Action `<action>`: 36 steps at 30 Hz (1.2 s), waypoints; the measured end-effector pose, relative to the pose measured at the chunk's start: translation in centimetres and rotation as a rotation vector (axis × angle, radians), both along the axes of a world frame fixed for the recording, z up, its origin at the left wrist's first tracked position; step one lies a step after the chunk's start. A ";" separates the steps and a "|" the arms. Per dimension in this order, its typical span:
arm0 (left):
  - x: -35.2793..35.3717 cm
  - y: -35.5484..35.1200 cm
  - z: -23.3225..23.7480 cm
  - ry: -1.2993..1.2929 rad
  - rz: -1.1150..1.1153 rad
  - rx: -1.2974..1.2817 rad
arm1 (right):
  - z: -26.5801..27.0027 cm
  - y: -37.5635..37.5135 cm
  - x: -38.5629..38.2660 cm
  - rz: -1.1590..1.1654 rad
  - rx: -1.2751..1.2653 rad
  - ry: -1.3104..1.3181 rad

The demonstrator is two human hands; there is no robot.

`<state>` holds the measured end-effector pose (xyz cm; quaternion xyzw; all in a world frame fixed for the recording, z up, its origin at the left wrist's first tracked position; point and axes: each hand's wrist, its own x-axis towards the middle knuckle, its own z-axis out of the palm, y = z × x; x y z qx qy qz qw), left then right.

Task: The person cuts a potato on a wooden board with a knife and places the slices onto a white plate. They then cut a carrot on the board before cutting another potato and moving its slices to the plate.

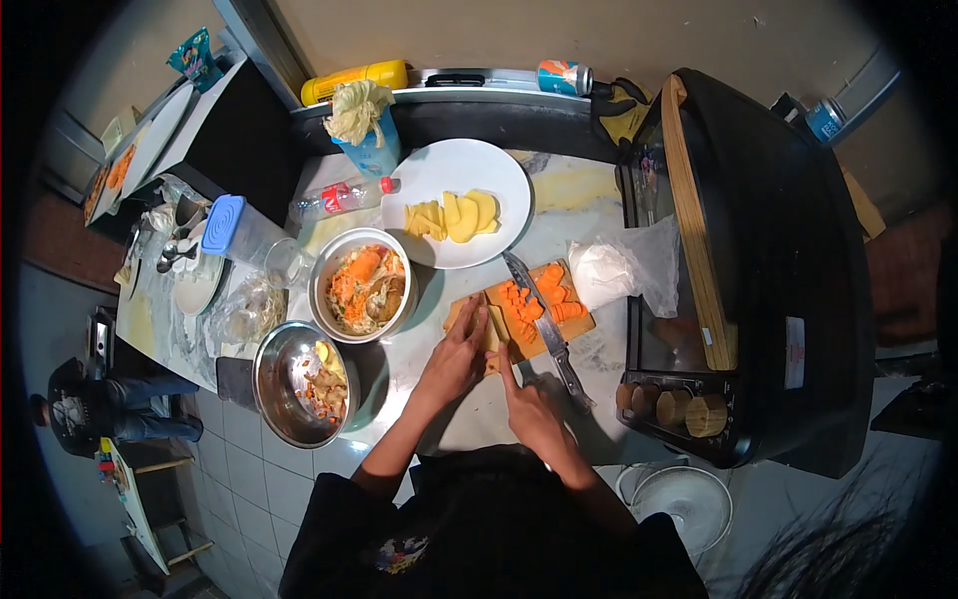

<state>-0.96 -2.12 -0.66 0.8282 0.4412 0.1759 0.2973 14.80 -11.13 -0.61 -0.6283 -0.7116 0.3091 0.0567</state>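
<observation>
My left hand [455, 357] presses with closed fingers on a pale yellow potato piece [492, 337] at the left end of the wooden cutting board [526, 349]. Against its right side, my right hand [531, 407] is closed with the index finger stretched forward; what it grips is hidden. Chopped carrot [521, 304] and carrot slices [561, 299] lie on the board. Between them rests a large knife [549, 329], its dark handle toward me, untouched. Beyond the board, a white plate [449, 165] carries yellow potato slices [469, 215].
Left of my hands are a white bowl [317, 262] of vegetable scraps and a steel bowl [269, 414] with peelings. A bag of white powder [604, 272] sits beside a black oven [798, 270]. A plastic bottle [339, 198] lies behind. A person [100, 404] stands far left.
</observation>
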 end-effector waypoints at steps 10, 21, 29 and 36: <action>0.1 0.0 -0.1 0.004 0.006 0.017 | 5.5 -4.7 2.5 0.036 -0.284 -0.010; -0.3 -0.1 0.0 -0.052 0.034 0.053 | 6.7 -4.7 2.1 -0.016 -0.216 0.042; 0.0 -0.3 -0.9 -0.090 0.072 0.086 | 5.5 -1.0 0.7 -0.086 -0.168 0.110; 0.0 -0.3 -0.6 -0.067 0.065 0.050 | 4.9 -0.3 -0.1 -0.072 -0.147 0.109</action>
